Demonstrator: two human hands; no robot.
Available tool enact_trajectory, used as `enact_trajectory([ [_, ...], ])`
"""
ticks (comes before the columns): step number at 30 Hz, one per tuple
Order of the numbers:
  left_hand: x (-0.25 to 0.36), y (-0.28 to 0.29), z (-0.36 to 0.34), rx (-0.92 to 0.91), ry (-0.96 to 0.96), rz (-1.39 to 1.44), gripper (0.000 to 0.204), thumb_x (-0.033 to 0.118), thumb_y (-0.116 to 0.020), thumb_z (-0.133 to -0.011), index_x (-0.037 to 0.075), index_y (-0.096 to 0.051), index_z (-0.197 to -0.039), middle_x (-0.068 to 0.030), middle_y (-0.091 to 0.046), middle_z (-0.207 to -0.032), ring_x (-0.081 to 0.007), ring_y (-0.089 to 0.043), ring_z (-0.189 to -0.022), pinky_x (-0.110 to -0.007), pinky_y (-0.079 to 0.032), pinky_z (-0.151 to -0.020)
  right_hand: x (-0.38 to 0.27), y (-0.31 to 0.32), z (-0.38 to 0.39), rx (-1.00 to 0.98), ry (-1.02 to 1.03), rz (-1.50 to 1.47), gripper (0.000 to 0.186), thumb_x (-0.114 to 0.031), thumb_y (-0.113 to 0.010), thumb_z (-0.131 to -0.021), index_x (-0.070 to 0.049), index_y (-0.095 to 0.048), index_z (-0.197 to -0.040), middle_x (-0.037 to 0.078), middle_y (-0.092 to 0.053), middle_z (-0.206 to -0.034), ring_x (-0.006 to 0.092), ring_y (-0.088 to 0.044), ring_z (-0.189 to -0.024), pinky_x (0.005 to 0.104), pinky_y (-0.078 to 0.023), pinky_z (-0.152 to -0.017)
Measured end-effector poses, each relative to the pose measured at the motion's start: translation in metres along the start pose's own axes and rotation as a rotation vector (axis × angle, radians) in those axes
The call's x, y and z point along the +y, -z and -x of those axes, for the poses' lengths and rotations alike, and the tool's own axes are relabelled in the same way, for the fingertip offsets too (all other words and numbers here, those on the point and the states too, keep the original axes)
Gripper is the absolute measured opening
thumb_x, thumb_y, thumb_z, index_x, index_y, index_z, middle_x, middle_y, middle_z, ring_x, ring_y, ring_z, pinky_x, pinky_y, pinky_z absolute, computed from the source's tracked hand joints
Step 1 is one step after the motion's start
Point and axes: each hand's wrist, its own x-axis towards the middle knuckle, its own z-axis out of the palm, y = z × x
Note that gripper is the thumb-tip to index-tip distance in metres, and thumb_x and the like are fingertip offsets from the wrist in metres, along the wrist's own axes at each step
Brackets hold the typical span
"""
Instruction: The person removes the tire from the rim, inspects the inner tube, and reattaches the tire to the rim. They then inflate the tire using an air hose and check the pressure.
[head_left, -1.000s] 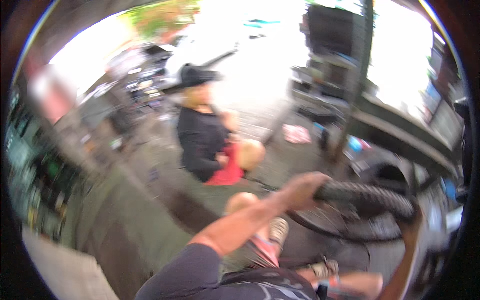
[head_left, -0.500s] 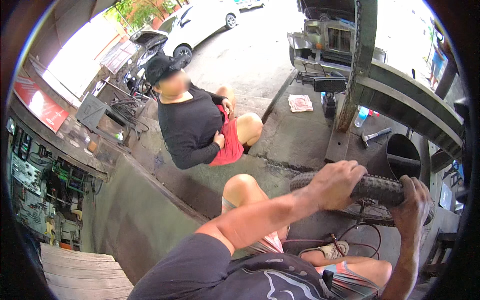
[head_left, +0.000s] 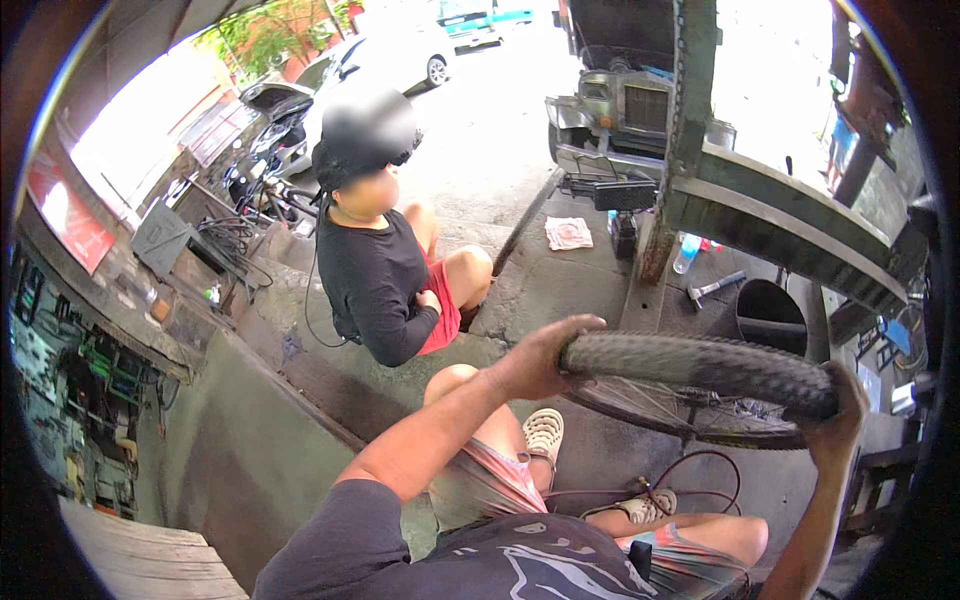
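Note:
A bicycle wheel with a knobbly black tyre is held up in front of me, its spokes and rim showing below the tread. My left hand is closed round the tyre's left end, fingers spread over and under it. At the other end my right hand grips the tyre from the outer side, its fingers partly hidden. Under the wheel, a dark red hose loops on the floor beside my foot.
A person in a black top sits at left. A hammer, a black bucket and a bottle are beyond the wheel. A folded cloth lies on the ground. A metal frame stands at right.
My left hand has slid from the tyre's top to its left end, and my hands are now farther apart. The seated person's head has turned and my view has shifted.

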Motion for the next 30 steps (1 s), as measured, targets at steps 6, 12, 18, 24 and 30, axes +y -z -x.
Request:
enact_trajectory([
  [6, 0.041, -0.037, -0.058, -0.039, -0.205, -0.301, 0.053, 0.024, -0.091, -0.081, 0.006, -0.068, -0.125, -0.0173, -0.076, -0.118, -0.0412, -0.072, -0.115, -0.048, -0.059, -0.100, 0.061, 0.007, 0.026, -0.310, -0.439, -0.206, 0.085, -0.002, -0.093, -0.054, -0.001, -0.066, -0.134, 0.015, -0.073, -0.120, 0.0274, -0.068, -0.116, 0.0412, -0.056, -0.103],
  [12, 0.073, -0.075, -0.081, -0.135, -0.185, -0.393, 0.049, 0.023, -0.086, -0.084, 0.005, -0.070, -0.126, -0.0177, -0.077, -0.118, -0.0396, -0.074, -0.114, -0.049, -0.059, -0.100, -0.061, 0.008, -0.037, -0.318, 0.158, 0.067, 0.104, -0.027, -0.103, -0.049, -0.006, -0.065, -0.143, 0.021, -0.072, -0.127, 0.0422, -0.068, -0.124, 0.0459, -0.058, -0.100],
  [18, 0.084, -0.083, -0.080, -0.188, -0.200, -0.325, 0.047, 0.020, -0.086, -0.081, 0.007, -0.072, -0.124, -0.0167, -0.077, -0.115, -0.0398, -0.074, -0.112, -0.049, -0.059, -0.098, -0.065, -0.021, -0.025, -0.272, 0.072, 0.316, 0.055, -0.043, -0.102, -0.056, -0.009, -0.074, -0.089, 0.010, -0.073, -0.083, 0.0342, -0.075, -0.083, 0.0482, -0.058, -0.080],
  [24, 0.088, -0.084, -0.069, -0.110, -0.150, -0.296, 0.063, 0.022, -0.089, -0.084, 0.007, -0.065, -0.140, -0.0204, -0.076, -0.119, -0.0433, -0.074, -0.113, -0.051, -0.059, -0.100, -0.058, -0.025, -0.042, -0.351, 0.076, 0.203, 0.058, -0.038, -0.103, -0.052, -0.009, -0.080, -0.097, 0.010, -0.077, -0.089, 0.0371, -0.076, -0.089, 0.0499, -0.058, -0.085],
  [30, 0.025, -0.042, -0.036, -0.146, 0.013, -0.139, 0.100, 0.024, -0.097, -0.080, 0.012, -0.045, -0.164, -0.0222, -0.074, -0.128, -0.0411, -0.073, -0.120, -0.049, -0.059, -0.103, -0.063, -0.021, -0.021, -0.167, 0.040, 0.234, 0.073, -0.038, -0.107, -0.043, -0.007, -0.082, -0.104, 0.016, -0.081, -0.098, 0.0403, -0.077, -0.099, 0.0490, -0.060, -0.093],
])
